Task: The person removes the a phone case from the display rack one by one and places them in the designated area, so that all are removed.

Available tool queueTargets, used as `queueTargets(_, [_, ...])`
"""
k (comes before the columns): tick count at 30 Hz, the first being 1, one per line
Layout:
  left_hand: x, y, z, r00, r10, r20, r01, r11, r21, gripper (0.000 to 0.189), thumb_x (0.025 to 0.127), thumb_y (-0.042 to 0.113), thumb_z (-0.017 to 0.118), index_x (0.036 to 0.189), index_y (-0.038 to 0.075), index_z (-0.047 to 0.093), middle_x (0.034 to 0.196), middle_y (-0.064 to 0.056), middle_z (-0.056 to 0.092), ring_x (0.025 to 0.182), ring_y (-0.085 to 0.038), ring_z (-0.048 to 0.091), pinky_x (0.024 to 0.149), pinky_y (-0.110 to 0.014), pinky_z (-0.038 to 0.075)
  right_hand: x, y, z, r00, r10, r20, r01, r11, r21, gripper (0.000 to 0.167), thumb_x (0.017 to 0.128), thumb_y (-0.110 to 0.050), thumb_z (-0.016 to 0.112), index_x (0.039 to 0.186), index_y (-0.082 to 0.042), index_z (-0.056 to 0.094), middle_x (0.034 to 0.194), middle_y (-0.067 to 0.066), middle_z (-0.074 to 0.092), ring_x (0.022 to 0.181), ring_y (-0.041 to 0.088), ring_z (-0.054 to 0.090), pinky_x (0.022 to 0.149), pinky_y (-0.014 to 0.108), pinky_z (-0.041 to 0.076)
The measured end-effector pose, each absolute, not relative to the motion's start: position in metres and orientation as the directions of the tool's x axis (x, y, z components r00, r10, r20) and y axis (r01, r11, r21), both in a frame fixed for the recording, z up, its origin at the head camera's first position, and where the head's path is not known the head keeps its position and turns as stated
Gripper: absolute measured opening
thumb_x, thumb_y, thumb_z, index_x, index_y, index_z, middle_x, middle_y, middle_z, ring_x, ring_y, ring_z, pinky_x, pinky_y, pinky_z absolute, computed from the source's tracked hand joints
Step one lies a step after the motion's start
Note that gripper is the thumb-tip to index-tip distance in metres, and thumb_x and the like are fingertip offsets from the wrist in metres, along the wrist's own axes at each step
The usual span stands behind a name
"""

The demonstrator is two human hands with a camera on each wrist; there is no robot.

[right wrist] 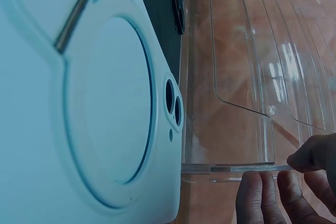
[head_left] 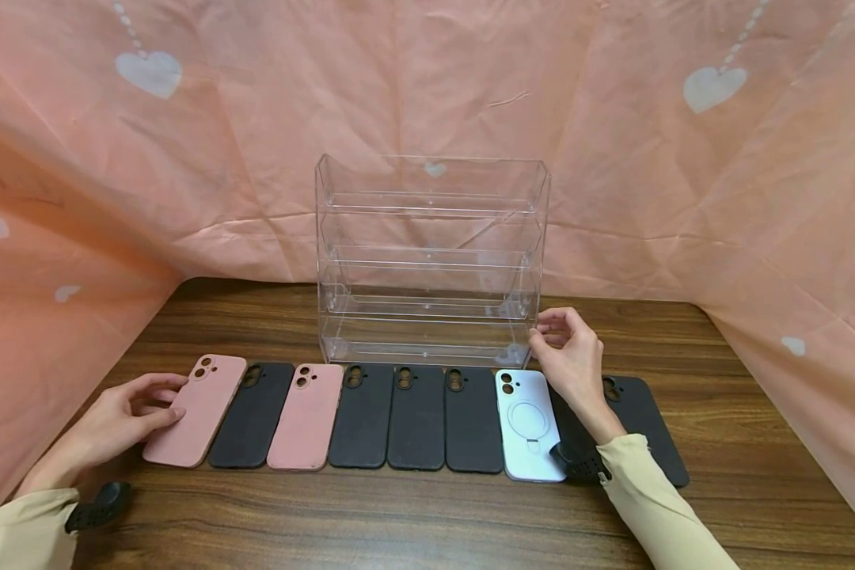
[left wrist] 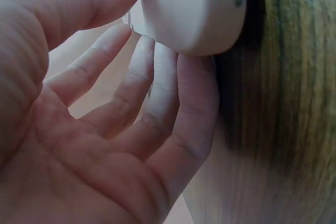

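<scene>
At the left end of a row of phone cases lies a pink phone case (head_left: 198,416). My left hand (head_left: 124,416) pinches its left edge, with the thumb on top and the fingers along the side in the left wrist view. Behind the row stands a clear tiered plastic rack (head_left: 427,207). My right hand (head_left: 570,356) grips the rack's lower right side, thumb at the front edge and fingertips against the outer wall (right wrist: 252,169). A white phone case with a ring (head_left: 530,427) lies just left of that hand. My right hand and wrist partly hide a dark case beside it.
Between the outer cases lie several black cases (head_left: 416,419) and another pink case (head_left: 306,416), side by side on the wooden table (head_left: 328,522). A black case (head_left: 644,427) lies at the right end. Pink cloth (head_left: 613,158) hangs behind and at both sides.
</scene>
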State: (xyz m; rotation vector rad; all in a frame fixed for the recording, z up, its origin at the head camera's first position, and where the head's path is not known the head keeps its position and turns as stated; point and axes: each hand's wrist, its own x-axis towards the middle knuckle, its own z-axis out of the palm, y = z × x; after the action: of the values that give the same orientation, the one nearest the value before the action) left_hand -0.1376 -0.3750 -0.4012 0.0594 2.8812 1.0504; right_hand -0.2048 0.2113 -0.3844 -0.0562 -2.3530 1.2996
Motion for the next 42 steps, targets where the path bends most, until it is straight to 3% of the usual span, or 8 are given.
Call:
queueTargets(17, [-0.138, -0.37, -0.401, -0.996, 0.056, -0.064, 0.012, 0.84, 0.543, 0.042, 0.093, 0.027, 0.075, 0.124, 0.001, 0.066, 0.108, -0.015, 0.073, 0.079, 0.011, 0.061, 0.063, -0.02, 0.051, -0.206, 0.212, -0.385, -0.895, 0.243, 0.373, -0.188, 0.554, -0.811, 0.021, 0.09, -0.005, 0.068, 0.111, -0.004, 0.067, 0.098, 0.015, 0.072, 0.072, -0.013, 0.06, 0.063, 0.009, 0.053])
queueTargets(25, [-0.139, -0.352, -0.393, -0.996, 0.051, -0.079, 0.011, 0.894, 0.449, 0.067, 0.091, 0.049, 0.072, 0.132, -0.002, 0.059, 0.121, -0.025, 0.067, 0.092, -0.019, 0.068, 0.067, -0.024, 0.048, -0.205, 0.212, -0.385, -0.897, 0.244, 0.368, -0.182, 0.554, -0.812, 0.021, 0.09, -0.005, 0.068, 0.111, -0.003, 0.067, 0.099, 0.015, 0.072, 0.073, -0.013, 0.06, 0.063, 0.009, 0.053])
queueTargets(32, [-0.138, -0.335, -0.391, -0.997, 0.058, -0.055, 0.032, 0.921, 0.389, 0.08, 0.087, 0.053, 0.075, 0.133, -0.009, 0.054, 0.111, -0.028, 0.062, 0.101, -0.036, 0.058, 0.073, -0.034, 0.045, -0.205, 0.212, -0.385, -0.899, 0.243, 0.364, -0.18, 0.551, -0.814, 0.022, 0.09, -0.005, 0.068, 0.112, -0.002, 0.066, 0.099, 0.015, 0.072, 0.073, -0.012, 0.06, 0.063, 0.009, 0.053])
queueTargets(42, [-0.138, -0.327, -0.39, -0.998, -0.013, -0.059, -0.033, 0.938, 0.345, 0.079, 0.086, 0.05, 0.075, 0.131, -0.011, 0.053, 0.114, -0.032, 0.061, 0.104, -0.045, 0.056, 0.08, -0.056, 0.047, -0.205, 0.211, -0.385, -0.898, 0.247, 0.365, -0.179, 0.552, -0.814, 0.022, 0.09, -0.005, 0.069, 0.112, -0.003, 0.067, 0.099, 0.015, 0.072, 0.073, -0.013, 0.059, 0.063, 0.009, 0.053])
